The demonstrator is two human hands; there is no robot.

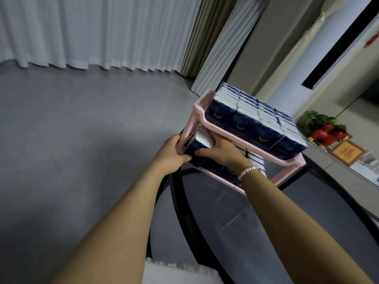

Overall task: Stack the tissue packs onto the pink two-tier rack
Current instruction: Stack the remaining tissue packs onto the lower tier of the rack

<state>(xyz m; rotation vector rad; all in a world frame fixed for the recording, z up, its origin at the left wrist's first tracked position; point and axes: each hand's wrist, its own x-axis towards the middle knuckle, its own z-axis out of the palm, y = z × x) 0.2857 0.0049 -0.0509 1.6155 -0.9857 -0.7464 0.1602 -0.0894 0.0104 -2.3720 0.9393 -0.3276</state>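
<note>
The pink two-tier rack [200, 111] stands on the far end of a dark glass table [256, 222]. Its upper tier is filled with several dark blue tissue packs [256, 119] set in rows. More blue packs fill the lower tier [217, 171]. My left hand [171, 152] and my right hand [220, 150] both grip one blue and white tissue pack [200, 144] at the left end of the lower tier, my left hand from the outer side, my right hand over its top and front. A bead bracelet [249, 171] sits on my right wrist.
Grey floor spreads to the left, with white curtains [82, 31] behind it. A tall white panel [229, 46] stands behind the rack. To the right, a ledge carries a red and green ornament [326, 132] and a small framed picture [346, 152]. A white cushion [174, 271] lies near me.
</note>
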